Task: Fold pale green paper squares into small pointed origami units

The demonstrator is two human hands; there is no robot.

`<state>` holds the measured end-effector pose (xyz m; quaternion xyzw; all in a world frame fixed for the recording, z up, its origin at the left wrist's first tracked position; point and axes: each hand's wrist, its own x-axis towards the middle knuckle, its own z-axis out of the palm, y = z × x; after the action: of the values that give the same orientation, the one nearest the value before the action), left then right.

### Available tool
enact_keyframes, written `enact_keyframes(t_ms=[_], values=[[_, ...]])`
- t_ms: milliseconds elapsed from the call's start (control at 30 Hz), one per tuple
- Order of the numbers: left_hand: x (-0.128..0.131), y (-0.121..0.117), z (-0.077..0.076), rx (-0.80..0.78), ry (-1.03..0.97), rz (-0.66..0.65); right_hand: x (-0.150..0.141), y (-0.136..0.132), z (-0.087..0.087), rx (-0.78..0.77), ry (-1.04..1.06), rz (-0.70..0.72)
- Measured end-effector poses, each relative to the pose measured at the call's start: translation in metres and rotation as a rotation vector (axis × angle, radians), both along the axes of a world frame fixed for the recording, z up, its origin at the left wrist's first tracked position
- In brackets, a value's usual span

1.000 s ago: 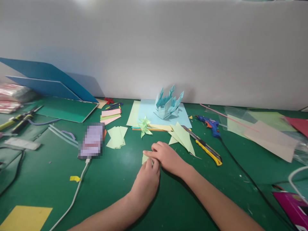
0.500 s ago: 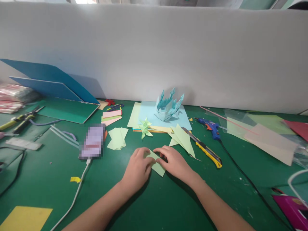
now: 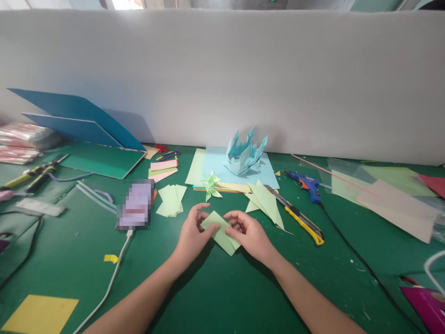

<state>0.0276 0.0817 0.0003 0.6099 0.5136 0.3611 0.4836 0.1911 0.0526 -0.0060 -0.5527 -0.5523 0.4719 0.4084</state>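
Note:
A light green paper (image 3: 222, 239) with a crease across it is held between both hands, tilted above the green table. My left hand (image 3: 196, 234) grips its left edge, thumb on top and fingers behind. My right hand (image 3: 252, 236) pinches the right side, its thumb on the face and its other fingers curled. Just beyond lie a green folded paper flower (image 3: 211, 186) and, to the right, several pointed green paper pieces (image 3: 266, 202). Left of the hands is a small stack of green paper slips (image 3: 171, 200).
A blue origami bowl-like piece (image 3: 243, 157) stands on blue paper at the back. To the right lie a yellow utility knife (image 3: 304, 225) and a blue glue gun (image 3: 308, 184) with its cord. A phone (image 3: 137, 204) on a white cable and yellow paper (image 3: 41, 313) are at left.
The paper has risen and tilted, showing more of its face. Both hands have lifted with it, and the left index finger now points out. The view has shifted slightly.

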Motion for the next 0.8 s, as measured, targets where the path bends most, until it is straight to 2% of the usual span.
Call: enact_keyframes(t_ms=[100, 200, 300, 600, 800], values=[[0.002, 0.001, 0.004, -0.215, -0.321, 0.036, -0.003, -0.001, 0.003, -0.034, 0.120, 0.055], [0.005, -0.001, 0.007, -0.294, -0.406, -0.024, -0.004, -0.003, 0.008, -0.041, 0.170, 0.089], [0.006, -0.004, 0.007, -0.318, -0.412, -0.068, -0.004, -0.004, 0.008, -0.017, 0.156, 0.066], [0.006, -0.005, 0.003, -0.317, -0.309, -0.035, -0.012, -0.006, 0.002, 0.015, 0.190, -0.109], [0.005, -0.006, 0.003, -0.308, -0.222, -0.039, -0.014, -0.007, 0.001, -0.055, 0.250, -0.101]])
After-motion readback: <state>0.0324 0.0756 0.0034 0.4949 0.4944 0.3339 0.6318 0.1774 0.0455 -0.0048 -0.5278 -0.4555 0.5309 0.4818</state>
